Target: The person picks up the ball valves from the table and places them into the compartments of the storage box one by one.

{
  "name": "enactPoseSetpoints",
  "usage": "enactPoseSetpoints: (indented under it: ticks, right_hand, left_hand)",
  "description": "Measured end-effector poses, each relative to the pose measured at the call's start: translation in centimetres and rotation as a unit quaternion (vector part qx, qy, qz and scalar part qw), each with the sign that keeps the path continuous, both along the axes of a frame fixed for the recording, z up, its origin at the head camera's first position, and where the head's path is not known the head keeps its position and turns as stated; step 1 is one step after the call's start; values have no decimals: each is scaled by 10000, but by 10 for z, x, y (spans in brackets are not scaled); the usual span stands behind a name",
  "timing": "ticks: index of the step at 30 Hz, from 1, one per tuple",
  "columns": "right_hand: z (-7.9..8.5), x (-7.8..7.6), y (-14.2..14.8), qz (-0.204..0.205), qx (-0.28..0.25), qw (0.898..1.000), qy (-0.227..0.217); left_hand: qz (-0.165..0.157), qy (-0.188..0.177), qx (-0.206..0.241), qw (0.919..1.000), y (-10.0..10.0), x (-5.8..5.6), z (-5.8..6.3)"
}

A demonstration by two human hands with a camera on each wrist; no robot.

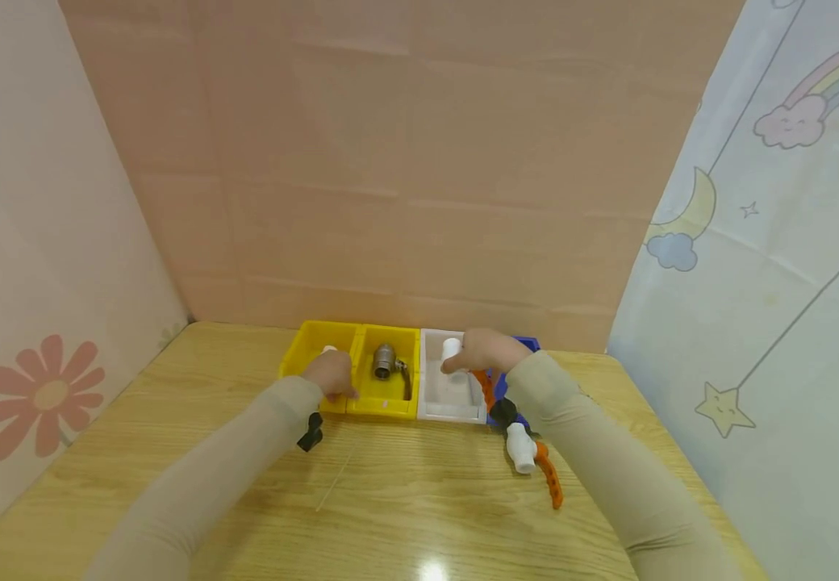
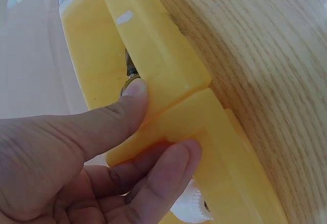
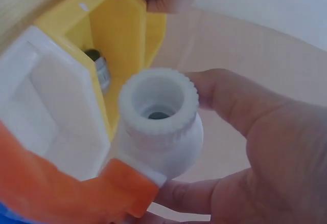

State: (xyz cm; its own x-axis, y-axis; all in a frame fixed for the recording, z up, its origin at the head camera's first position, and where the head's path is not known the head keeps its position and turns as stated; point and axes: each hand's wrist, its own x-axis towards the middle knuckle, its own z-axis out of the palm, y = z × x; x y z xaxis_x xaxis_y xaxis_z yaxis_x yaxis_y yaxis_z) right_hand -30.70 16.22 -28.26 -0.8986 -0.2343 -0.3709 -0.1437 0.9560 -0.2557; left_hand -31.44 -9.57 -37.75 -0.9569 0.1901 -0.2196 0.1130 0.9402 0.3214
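In the head view, my right hand (image 1: 490,351) is over the white bin (image 1: 452,411), gripping a white plastic valve (image 1: 452,349) with an orange handle. The right wrist view shows the valve's ribbed round opening (image 3: 159,98) facing up, thumb and fingers around its body. My left hand (image 1: 330,374) is at the two joined yellow bins (image 1: 383,407). Its thumb and forefinger straddle the wall between them and appear to pinch it. A metal valve (image 1: 385,359) lies in the right yellow bin. A white ribbed piece (image 2: 189,206) shows in the left one, partly hidden.
Right of the white bin is a blue bin (image 1: 528,343), partly behind my arm. Another white valve (image 1: 520,448) with an orange handle lies in front, beside a black piece (image 1: 504,411). A black part (image 1: 310,433) shows by my left wrist. Walls enclose the wooden table (image 1: 405,500).
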Motion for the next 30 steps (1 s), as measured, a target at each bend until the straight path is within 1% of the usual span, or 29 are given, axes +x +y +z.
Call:
enactPoseSetpoints:
  ticks: [2,7,12,16,18,24,28,30]
  right_hand:
    - [7,-5,-1,-78,-95,9999,-7]
    - [22,-16,-2,-447,-366,9983,-127]
    - [35,-25,-4,-580,-272,9979,-106]
    - [39,-31,-5,-610,-213,9979,9]
    - [38,-35,-3,-630,-211,9978,10]
    - [26,-53,-5,-816,-338,9961,80]
    - [11,-67,-8,-1129,-607,9916,154]
    - [-1,-78,-9,-1290,-733,9887,227]
  left_hand:
    - [48,-43,37,10000,0,3,0]
    - [80,-44,109,9999,0,8,-1]
    - [102,-34,105,9999,0,9,-3]
    - [170,-57,107,9998,2,10,-4]
    - [185,-78,96,9998,5,10,-3]
    - [65,-30,67,10000,2,-2,-5]
    - [8,-10,37,10000,1,-10,-5]
    - [-22,2,32,10000,0,-14,-5]
